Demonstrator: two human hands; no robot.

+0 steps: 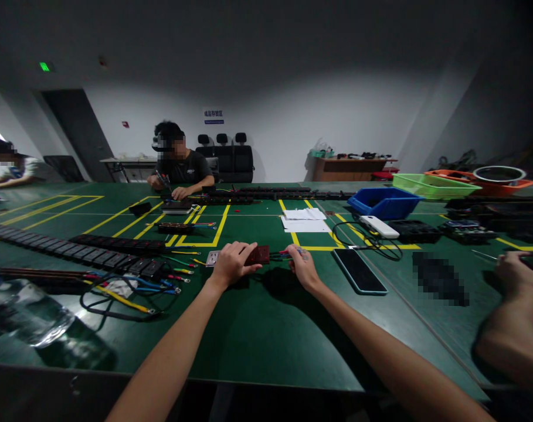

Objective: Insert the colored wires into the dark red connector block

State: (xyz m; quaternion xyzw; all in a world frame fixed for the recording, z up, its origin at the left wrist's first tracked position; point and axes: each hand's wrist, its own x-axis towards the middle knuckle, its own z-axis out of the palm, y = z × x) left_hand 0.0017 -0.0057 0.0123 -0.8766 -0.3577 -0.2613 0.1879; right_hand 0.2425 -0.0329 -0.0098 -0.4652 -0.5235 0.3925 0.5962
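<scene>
My left hand (232, 262) is closed over a dark red, flat block (260, 254) lying on the green table (248, 346). A silver plate with holes (212, 258) sticks out on the far side of that hand; how it joins the block is hidden. Dark thin wires (279, 255) run from the block's right end to my right hand (303, 267). Its fingers pinch them where red and blue ends show. To the right of this hand lies a phone (358, 271), screen up. Papers (305, 221) lie beyond both hands.
Cable chains (73, 246), lugged cables (160, 286) and a water bottle (29, 310) occupy the left. A blue bin (383, 202), black cable (391, 249) and white power bank (379, 227) are at right. A co-worker's hand (519, 278) is far right; another person (184, 167) sits opposite.
</scene>
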